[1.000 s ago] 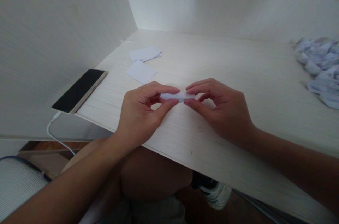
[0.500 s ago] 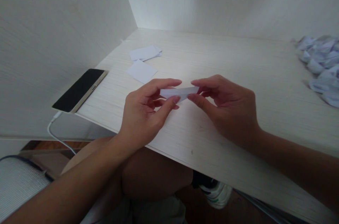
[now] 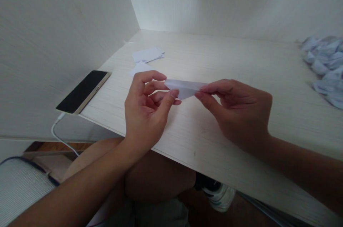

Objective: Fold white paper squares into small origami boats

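My right fingers point(image 3: 215, 87) pinch one end of the folded paper point(image 3: 186, 90), my left fingers point(image 3: 166, 103) the other; uneven pulling could skew its crease.

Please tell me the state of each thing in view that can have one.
Held paper: folded, lifted
Left hand: gripping one end of it
Right hand: pinching the other end
Phone: lying flat, screen dark
Cable: attached to it
Loose papers: flat, overlapping
Paper heap: rumpled, piled
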`<state>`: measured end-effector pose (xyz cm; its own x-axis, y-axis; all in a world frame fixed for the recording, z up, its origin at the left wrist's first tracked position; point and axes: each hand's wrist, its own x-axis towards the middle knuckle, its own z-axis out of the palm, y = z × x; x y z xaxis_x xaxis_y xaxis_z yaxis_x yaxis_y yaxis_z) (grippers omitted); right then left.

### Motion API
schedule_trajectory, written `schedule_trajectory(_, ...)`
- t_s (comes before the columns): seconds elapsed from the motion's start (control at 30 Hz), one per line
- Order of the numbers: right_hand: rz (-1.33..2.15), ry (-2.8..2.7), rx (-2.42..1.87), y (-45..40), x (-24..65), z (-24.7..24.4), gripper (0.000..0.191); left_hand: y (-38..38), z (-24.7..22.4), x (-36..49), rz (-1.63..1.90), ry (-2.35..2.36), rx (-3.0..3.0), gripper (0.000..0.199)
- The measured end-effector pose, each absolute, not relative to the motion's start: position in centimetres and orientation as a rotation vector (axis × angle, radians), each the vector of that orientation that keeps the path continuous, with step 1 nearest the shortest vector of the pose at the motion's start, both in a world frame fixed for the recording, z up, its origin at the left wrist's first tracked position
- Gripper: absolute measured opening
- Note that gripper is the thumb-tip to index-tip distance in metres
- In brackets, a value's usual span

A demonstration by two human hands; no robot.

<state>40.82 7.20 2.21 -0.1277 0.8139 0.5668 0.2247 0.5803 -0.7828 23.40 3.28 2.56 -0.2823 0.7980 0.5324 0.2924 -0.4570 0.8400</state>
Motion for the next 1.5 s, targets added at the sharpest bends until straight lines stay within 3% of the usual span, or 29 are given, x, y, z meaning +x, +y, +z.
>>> schedule_trajectory(0.27, 0.72, -1.687, -0.854, 7.5, 41.0, 2.0, 0.012, 2.8, 2.1, 23.0, 1.678, 1.338, 1.727, 0.008)
schedule_trajectory(1.0, 0.74, -1.75, -0.806, 7.7, 41.3, 2.0, 0.012, 2.6, 3.4, 22.4, 1.6, 1.493, 1.711, 0.026)
schedule_trajectory(1.5, 0.724, -1.676, -0.801, 7.6, 41.2, 2.2, 0.012, 2.6, 3.3, 22.3, 1.624, 1.423, 1.548, 0.017)
